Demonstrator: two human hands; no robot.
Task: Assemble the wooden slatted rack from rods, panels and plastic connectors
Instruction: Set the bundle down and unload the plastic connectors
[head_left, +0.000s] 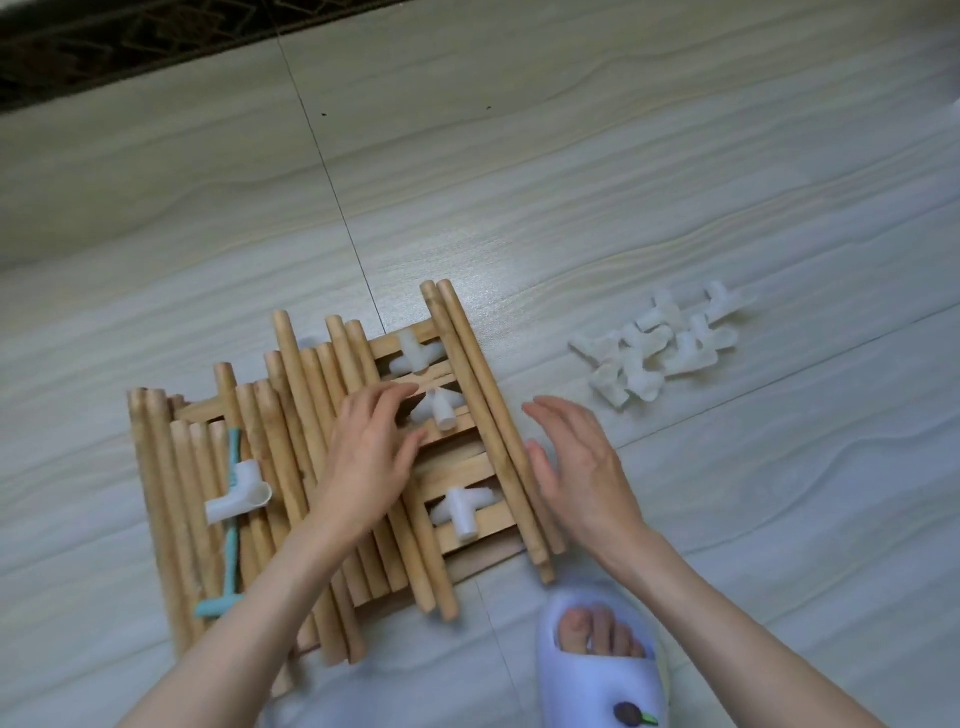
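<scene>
Both hands are flat with straight fingers, holding nothing. The left hand (371, 457) rests on the wooden rods (291, 415) piled over the slatted panel (470, 522). The right hand (576, 467) sits just beside two rods at 3 o'clock. White connectors (660, 345) lie at 2 o'clock.

- Before you on the floor (571, 171) lies a slatted panel (470, 470), with a spread of rods (291, 431) lying across its left part.
- Two more rods (485, 415) lie side by side along the panel's right edge.
- Three connectors (439, 408) sit on the slats between the rod spread and that pair, one behind another.
- A fourth connector (240, 493) rests on the rods at the left, on top of a small mallet (231, 525) that lies along them.
- A heap of connectors (660, 348) lies on the floor well to the right of the panel, and further from you.
- Your left hand (371, 457) is over the rod spread; your right hand (576, 462) is just right of the rod pair.
- Your slippered foot (602, 654) stands nearest you, to the panel's right.
</scene>
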